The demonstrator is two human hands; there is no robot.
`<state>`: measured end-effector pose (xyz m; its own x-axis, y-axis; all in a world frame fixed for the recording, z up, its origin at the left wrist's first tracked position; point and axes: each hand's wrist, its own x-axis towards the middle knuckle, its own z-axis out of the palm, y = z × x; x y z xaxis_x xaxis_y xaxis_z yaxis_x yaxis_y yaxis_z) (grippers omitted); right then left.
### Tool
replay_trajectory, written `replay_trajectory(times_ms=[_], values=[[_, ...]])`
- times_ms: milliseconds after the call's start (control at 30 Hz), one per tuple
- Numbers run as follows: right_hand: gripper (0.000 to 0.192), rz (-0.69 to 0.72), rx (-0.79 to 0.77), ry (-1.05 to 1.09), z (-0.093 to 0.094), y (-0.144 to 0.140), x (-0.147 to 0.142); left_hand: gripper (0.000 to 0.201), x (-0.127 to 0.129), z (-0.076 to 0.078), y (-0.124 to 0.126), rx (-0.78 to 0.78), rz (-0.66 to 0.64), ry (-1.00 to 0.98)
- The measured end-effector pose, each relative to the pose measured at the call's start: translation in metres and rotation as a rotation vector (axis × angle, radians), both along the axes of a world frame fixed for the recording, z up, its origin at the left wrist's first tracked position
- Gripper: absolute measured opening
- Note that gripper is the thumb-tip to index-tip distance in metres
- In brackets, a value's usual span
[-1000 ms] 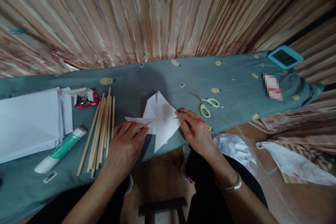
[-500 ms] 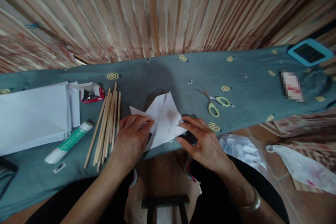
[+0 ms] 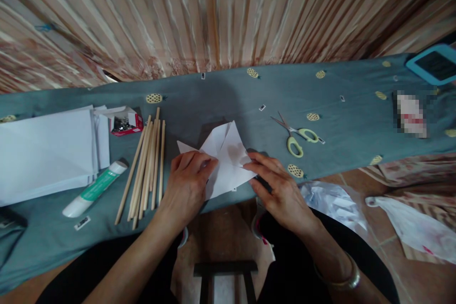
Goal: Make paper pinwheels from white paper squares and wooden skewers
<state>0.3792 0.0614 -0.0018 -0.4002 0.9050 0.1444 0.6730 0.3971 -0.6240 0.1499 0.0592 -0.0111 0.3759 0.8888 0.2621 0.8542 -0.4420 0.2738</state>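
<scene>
A folded white sheet of paper (image 3: 230,166) lies near the front edge of the cloth-covered table, with pointed flaps standing up at its left and top. My left hand (image 3: 188,178) is closed on the paper's left part, thumb and forefinger pinched together over its middle. Curled fingertips hide what exactly they pinch. At the right corner, my right hand (image 3: 278,187) grips the paper with its fingers on top and the thumb near the lower edge. Green-handled scissors (image 3: 297,137) lie partly spread beyond my right hand. Several wooden sticks (image 3: 146,166) are bunched beside my left hand.
Left on the table are a stack of white paper (image 3: 46,152), a green-and-white glue stick (image 3: 95,190) and a red box (image 3: 124,122) of small metal pieces. A blue-framed tablet (image 3: 434,64) sits far right. Plastic bags (image 3: 335,206) lie on the floor; a dark stool (image 3: 225,268) stands below.
My left hand has moved slightly right and inward over the paper, its thumb and forefinger closer to the middle. My right hand stays at the right corner. The view has shifted slightly.
</scene>
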Motion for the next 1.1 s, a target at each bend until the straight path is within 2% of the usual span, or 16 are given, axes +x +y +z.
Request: replay_trajectory(times_ms=[300,600,833,1100], values=[[0.020,-0.013,-0.045,0.114,-0.001,0.006,-0.002,0.036,0.000,-0.001,0.000,-0.012,0.002,0.009],[0.014,0.046,-0.053,0.154,0.005,0.015,-0.012,0.032,0.001,-0.001,-0.001,-0.008,-0.003,-0.001],[0.010,0.050,-0.091,0.132,0.006,0.025,-0.022,0.032,0.002,-0.001,-0.001,0.007,0.000,-0.011],[0.010,0.049,-0.056,0.090,0.002,0.030,-0.036,0.032,0.002,0.000,-0.003,0.007,-0.001,-0.019]])
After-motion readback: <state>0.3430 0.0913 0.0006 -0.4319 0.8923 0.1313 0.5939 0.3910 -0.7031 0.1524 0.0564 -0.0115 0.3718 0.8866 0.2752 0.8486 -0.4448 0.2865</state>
